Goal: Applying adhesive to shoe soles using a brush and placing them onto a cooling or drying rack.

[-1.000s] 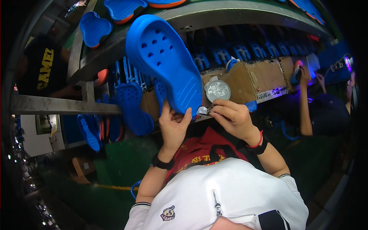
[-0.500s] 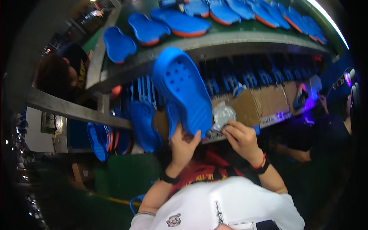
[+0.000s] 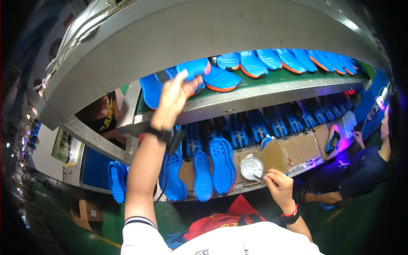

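Observation:
My left hand (image 3: 172,100) reaches up to the green belt, its thumb and fingers closed on a blue shoe sole (image 3: 193,66) with an orange end; both are slightly blurred. Lower on the right, my right hand (image 3: 278,185) pinches a thin, brush-like tool (image 3: 257,177). The tool's tip dips into a round tub (image 3: 251,168) of white paste or liquid. Left of the tub, a blue sole with holes (image 3: 223,165) stands propped on the cardboard-covered ledge. Beside it lean a narrower blue sole (image 3: 203,175) and another blue piece (image 3: 173,178).
Blue soles with orange edges (image 3: 253,63) line the green belt (image 3: 272,81) behind a metal rail (image 3: 250,98). Below hang several blue strapped pieces (image 3: 278,127). A grey overhead beam (image 3: 238,25) crosses the top. One person (image 3: 365,170) sits at right, another (image 3: 106,114) at left.
My left hand has left the large blue sole, now propped on the ledge, and moved up to a sole at the belt. My right hand stays by the tub. The view has shifted upward.

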Available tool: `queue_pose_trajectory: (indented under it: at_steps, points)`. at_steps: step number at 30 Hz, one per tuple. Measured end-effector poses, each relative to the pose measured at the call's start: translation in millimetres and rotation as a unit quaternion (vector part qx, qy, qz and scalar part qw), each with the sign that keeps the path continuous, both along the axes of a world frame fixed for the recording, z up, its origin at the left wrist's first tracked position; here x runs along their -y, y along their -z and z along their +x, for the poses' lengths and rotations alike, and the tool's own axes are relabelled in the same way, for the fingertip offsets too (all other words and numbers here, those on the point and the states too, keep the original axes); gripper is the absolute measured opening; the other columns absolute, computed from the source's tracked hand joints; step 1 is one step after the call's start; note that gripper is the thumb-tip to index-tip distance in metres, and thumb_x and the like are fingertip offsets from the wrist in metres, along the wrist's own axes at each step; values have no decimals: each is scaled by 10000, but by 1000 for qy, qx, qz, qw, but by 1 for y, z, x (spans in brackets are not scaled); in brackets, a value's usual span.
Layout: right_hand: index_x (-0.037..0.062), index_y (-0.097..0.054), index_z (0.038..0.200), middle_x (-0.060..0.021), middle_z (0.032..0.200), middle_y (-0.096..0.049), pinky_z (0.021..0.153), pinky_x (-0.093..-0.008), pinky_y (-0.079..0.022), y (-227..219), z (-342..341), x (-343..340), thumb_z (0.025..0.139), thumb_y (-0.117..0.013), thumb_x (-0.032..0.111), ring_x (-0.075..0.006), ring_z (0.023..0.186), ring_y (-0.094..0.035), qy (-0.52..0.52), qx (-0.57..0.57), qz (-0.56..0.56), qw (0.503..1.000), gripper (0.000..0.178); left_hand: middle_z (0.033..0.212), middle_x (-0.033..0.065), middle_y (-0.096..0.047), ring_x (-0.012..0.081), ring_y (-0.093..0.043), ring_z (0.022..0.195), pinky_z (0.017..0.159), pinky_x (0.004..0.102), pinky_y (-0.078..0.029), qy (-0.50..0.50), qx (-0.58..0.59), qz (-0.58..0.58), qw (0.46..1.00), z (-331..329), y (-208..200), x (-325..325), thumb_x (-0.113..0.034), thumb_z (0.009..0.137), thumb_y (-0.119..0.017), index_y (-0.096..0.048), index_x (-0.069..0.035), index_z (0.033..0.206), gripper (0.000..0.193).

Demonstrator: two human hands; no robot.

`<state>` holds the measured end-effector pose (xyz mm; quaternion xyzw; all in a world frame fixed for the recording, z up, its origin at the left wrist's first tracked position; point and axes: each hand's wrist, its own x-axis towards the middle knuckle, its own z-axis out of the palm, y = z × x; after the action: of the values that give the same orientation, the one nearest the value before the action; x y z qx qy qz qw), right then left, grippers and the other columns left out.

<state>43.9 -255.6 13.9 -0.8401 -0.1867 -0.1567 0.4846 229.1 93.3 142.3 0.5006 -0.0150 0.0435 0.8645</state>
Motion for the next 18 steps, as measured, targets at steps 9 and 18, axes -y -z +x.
queue_pose_trajectory:
  at_steps: [9, 18]
  points:
    - [-13, -669, 834, -154, 882, -669, 571, -302, -510, 12, -8, -12, 756, -708, 4, -271, 673, -660, -25, -41, 8, 999, 89, 1179, 171, -598, 184, -638, 850, 599, 231, -521, -86, 171, 98, 977, -64, 63, 23, -133, 976, -486, -370, 33, 1335, 413]
    - [-22, -668, 841, -161, 891, -670, 581, -302, -519, 33, -16, -18, 760, -704, 4, -277, 700, -667, -41, -60, -27, 997, 93, 1245, 235, -403, 400, -351, 1194, 991, 492, -295, -381, -284, 645, 599, -286, 267, -62, -193, 692, -804, -369, 31, 1286, 769]
